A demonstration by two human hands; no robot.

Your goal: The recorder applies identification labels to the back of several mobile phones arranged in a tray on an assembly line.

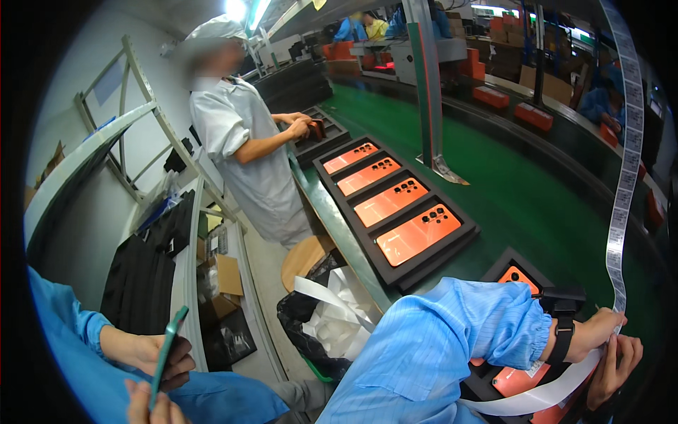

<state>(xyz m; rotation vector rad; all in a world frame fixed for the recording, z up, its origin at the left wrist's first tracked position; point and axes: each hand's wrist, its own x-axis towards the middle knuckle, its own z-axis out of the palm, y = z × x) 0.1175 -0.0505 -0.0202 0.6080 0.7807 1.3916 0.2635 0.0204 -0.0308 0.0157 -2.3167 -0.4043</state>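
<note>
A long strip of printed labels hangs down from above at the right. My left hand, in a blue sleeve with a black wristband, pinches its lower end. Just below, my right hand has its fingers closed on the same strip, close to the left fingertips. A bare white backing strip curves away from the hands toward the lower left. Beneath it, orange phones lie in a black foam tray, partly covered by my left arm.
Another black tray of several orange phones stands farther along the green bench. A metal post rises from it. A black-lined bin holds white strip waste. Left, a seated co-worker holds a teal phone; another person stands beyond.
</note>
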